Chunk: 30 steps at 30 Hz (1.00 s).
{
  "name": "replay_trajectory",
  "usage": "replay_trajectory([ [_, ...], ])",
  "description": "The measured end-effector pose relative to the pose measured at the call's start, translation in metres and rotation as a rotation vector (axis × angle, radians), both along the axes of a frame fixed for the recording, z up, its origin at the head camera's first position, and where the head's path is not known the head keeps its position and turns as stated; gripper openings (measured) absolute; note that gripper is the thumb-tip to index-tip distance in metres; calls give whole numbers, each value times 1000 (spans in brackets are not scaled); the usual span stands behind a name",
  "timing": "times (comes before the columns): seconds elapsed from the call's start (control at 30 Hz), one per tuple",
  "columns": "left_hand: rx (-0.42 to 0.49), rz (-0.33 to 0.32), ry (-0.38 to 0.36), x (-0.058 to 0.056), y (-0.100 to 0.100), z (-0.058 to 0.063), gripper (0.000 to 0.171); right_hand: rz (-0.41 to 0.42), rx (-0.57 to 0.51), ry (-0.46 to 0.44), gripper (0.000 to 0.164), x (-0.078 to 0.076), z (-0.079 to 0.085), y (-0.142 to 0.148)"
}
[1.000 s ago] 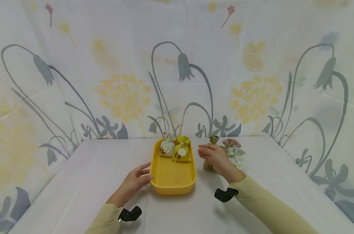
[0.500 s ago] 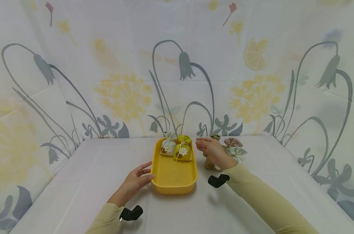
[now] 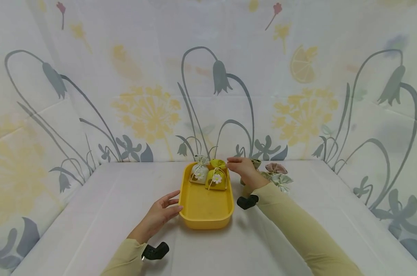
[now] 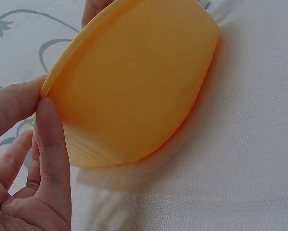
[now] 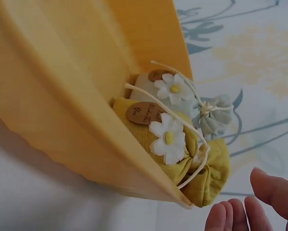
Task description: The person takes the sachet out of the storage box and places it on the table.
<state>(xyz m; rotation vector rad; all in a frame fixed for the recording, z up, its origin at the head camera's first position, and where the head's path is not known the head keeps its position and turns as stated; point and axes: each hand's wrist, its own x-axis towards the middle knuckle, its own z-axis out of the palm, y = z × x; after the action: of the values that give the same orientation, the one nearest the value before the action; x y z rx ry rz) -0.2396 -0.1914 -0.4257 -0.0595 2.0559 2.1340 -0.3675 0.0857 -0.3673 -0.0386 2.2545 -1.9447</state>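
Observation:
A yellow rectangular tray (image 3: 206, 209) stands on the white cloth, long side away from me. At its far end sit two small drawstring pouches, a pale grey one (image 3: 198, 175) and a mustard-yellow one (image 3: 216, 180), each with a white fabric flower and a brown tag. My left hand (image 3: 160, 215) touches the tray's left rim with extended thumb and fingertips, spread along the edge. My right hand (image 3: 247, 172) hovers at the tray's far right corner, fingers extended. In the right wrist view its fingertips (image 5: 237, 211) are close to the mustard pouch's gathered top, holding nothing.
Right of the tray stand more drawstring pouches: a dark green one (image 3: 256, 164) partly behind my right hand, a pink one (image 3: 276, 168) and a pale green one (image 3: 281, 180). A flower-printed cloth (image 3: 146, 115) hangs behind the table.
My right hand has moved left and away from me, from beside the loose pouches to the tray's far right corner. My left hand has stayed on the tray's rim.

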Motion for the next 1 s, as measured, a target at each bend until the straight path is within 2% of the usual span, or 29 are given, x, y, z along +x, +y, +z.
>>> replay_trajectory([
  [0.2, 9, -9, 5, 0, -1, 0, 61, -11, 34, 41, 41, -7, 0, -6],
  [0.37, 4, -8, 1, 0, 0, 0, 62, 2, 80, 27, 43, -10, 1, -10],
  [0.53, 5, -5, -2, 0, 0, 0, 62, 47, 170, 6, 47, -16, 0, -15],
  [0.8, 12, -8, 0, 0, 0, 0, 63, 153, 209, 6, 43, -10, 3, -18],
  [1.0, 6, -8, 0, 0, 0, -1, 63, 222, 306, 52, 34, -1, 5, -19],
])
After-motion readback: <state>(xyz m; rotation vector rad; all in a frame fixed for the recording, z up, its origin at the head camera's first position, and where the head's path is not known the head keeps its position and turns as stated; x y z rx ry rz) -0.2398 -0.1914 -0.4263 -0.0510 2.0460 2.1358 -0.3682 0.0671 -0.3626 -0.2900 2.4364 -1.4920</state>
